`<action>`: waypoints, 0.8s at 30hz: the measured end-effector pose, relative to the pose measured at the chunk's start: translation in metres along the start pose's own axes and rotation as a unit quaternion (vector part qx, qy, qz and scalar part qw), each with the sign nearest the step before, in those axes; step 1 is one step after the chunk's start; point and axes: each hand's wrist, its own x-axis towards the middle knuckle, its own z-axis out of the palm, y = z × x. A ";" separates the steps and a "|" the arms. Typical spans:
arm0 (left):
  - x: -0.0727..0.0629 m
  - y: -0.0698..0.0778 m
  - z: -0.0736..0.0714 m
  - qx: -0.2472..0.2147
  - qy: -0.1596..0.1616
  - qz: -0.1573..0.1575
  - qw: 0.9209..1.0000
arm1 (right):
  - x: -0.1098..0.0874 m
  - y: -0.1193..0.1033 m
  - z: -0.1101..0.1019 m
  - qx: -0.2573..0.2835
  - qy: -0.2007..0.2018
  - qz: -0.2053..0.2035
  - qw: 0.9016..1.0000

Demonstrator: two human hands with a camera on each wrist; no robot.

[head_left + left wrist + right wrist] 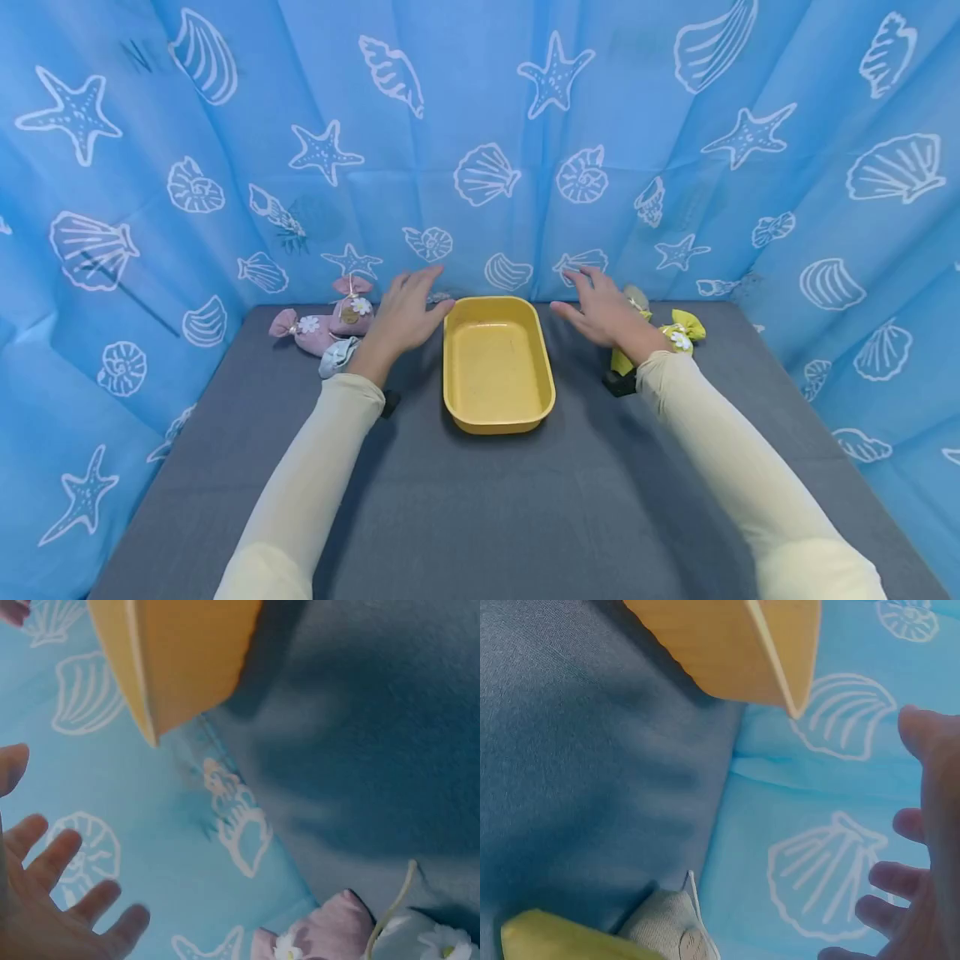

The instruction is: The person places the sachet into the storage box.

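A yellow rectangular tray (498, 421) with raised walls stands on the dark grey table between both hands. My left hand (408, 312), fingers spread, hovers just left of its far end and holds nothing. On the other side my right hand (600, 310) is spread in the same way, a little apart from the tray wall. In the left wrist view the tray corner (191, 667) rises beyond the loose fingers (56, 855). The right wrist view shows the opposite wall (720, 652), with the thumb and fingers (896, 877) apart from it.
Left of the tray lie pink sachets (315, 335) with white flowers and a pale one (339, 354), partly behind the left wrist. Yellow-green sachets (686, 325) and a greyish one (667, 926) lie by the right wrist. A blue shell-patterned curtain (442, 125) hangs along the table's back edge.
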 end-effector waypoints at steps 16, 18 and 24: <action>-0.019 0.006 -0.004 -0.138 -0.029 -0.027 0.990 | -0.037 0.046 -0.021 0.045 0.009 0.019 0.999; -0.022 0.006 -0.004 -0.148 -0.036 -0.034 0.988 | -0.041 0.052 -0.021 0.048 0.007 0.019 0.999; -0.028 -0.001 0.003 -0.167 -0.064 -0.046 0.983 | -0.051 0.065 -0.018 0.050 -0.009 0.020 0.999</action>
